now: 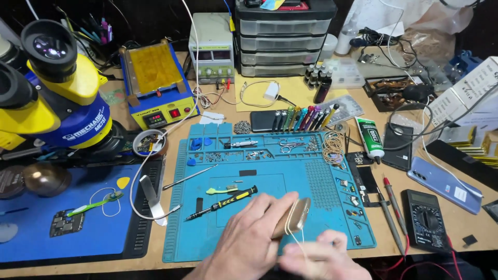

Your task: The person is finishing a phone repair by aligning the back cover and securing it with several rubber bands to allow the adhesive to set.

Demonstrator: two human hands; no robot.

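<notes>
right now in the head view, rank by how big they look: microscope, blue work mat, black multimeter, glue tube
1. blue work mat
2. microscope, though it sits nearer the camera, so this is unsure
3. black multimeter
4. glue tube

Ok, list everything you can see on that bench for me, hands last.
phone: 1, gold, held over the mat, rubber bands around it
mat: 1, blue, bench centre
screwdriver: 1, black and yellow, on the mat
toothbrush: 1, green, on the mat
rubber bands: a pile, tan, mat's right top
glue tube: 1, white and green, right of the mat
multimeter: 1, black, right front
blue phone: 1, face down, right
microscope: 1, yellow and blue, left
hot plate: 1, blue and yellow, rear
power supply: 1, grey, rear
drawers: 1 stack, grey, rear
left hand: grips the phone
right hand: blurred, pulls a band at the phone
</notes>
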